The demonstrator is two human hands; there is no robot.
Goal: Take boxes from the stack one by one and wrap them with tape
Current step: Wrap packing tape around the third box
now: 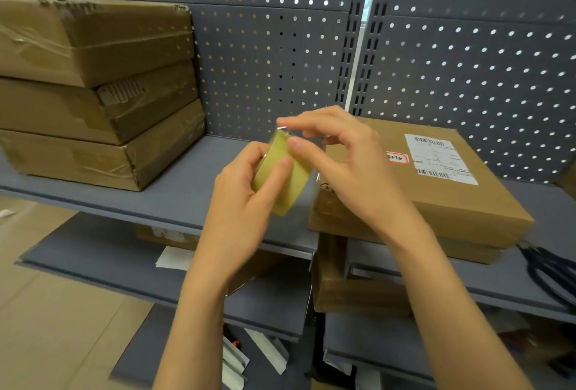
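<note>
grey pegboard shelving [174, 183] with taped boxes either side, and both hands busy with a tape roll in the middle.

at nine to ten o'clock a stack of three boxes [93, 90] sits on the upper shelf against the pegboard wall [265, 55], each one glossy with clear tape. lower shelves at seven o'clock carry white papers [174, 258] and another carton. at centre the left hand [246, 199] curls around the yellowish tape roll [282, 180], thumb pressed on its face, while the right hand [349, 165] pinches the roll's upper edge at twelve o'clock between thumb and forefinger. at three o'clock a labelled box [436, 190] lies flat on another carton, just behind the right hand. black scissors [548, 271] rest at four o'clock on the shelf.
</note>
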